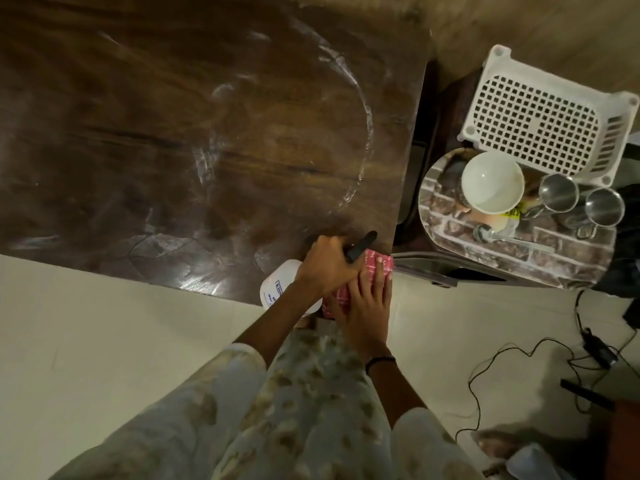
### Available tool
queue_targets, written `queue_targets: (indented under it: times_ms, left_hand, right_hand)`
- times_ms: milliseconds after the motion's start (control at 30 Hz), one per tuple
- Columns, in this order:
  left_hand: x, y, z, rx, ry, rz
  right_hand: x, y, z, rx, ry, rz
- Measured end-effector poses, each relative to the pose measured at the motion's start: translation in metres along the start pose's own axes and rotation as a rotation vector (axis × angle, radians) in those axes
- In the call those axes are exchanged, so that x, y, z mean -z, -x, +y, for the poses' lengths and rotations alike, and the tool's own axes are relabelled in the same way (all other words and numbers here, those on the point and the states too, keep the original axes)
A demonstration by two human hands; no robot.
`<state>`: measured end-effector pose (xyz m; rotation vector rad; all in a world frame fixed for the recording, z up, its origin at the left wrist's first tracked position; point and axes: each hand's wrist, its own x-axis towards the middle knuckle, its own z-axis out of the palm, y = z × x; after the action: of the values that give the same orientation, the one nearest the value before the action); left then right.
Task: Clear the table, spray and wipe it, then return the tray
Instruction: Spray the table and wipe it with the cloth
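Dark brown wooden worktop (145,133): wet smear arcs. Left hand (325,268) clenched round white plastic spray bottle (277,289) with black trigger, at near corner. Right hand (367,299) flat, fingers spread, on pink checked cloth (372,263). Brick-patterned oval tray (450,216) beside worktop, carrying white bowl (491,183).

**Free room and obstacles around the table**

The dark wooden table (173,133) is lying almost fully bare, so a hand is finding open passage over nearly all of its top. Only its near right corner is being blocked: there the left hand (323,268) is gripping a white spray bottle (277,285), and the right hand (369,306) is pressing flat on a pink cloth (375,263). To the right of the table, past a narrow dark gap, the tray (450,202) is crowding the space with a white bowl (491,183), two steel cups (558,192) and a spoon (509,239). Behind the tray a white basket (540,116) is standing.
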<state>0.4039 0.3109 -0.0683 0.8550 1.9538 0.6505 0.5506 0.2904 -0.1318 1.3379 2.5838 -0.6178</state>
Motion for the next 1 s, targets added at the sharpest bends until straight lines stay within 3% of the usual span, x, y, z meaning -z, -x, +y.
queue_targets:
  times_ms: [133,433,600,733,867,1000]
  left_hand:
    - [-0.006,-0.011,-0.001,0.051,-0.043,-0.032]
    - [0.012,-0.009,-0.001,0.087,0.091,0.09]
    - [0.042,-0.008,0.006,0.07,0.275,0.252]
    - [0.058,-0.017,0.011,-0.028,0.361,0.368]
    - [0.062,-0.026,0.009,-0.098,0.353,0.426]
    - [0.061,-0.025,0.006,-0.159,0.343,0.437]
  right_hand:
    - [-0.001,-0.001,0.001,-0.004,-0.036,-0.016]
    - [0.006,-0.011,0.01,-0.027,-0.061,0.015]
    - [0.029,-0.068,0.029,-0.02,-0.021,0.096]
    - [0.044,-0.126,0.007,-0.068,-0.012,0.131]
    - [0.041,-0.128,-0.019,0.091,0.023,0.036]
    - [0.028,-0.083,0.0,0.273,0.021,-0.031]
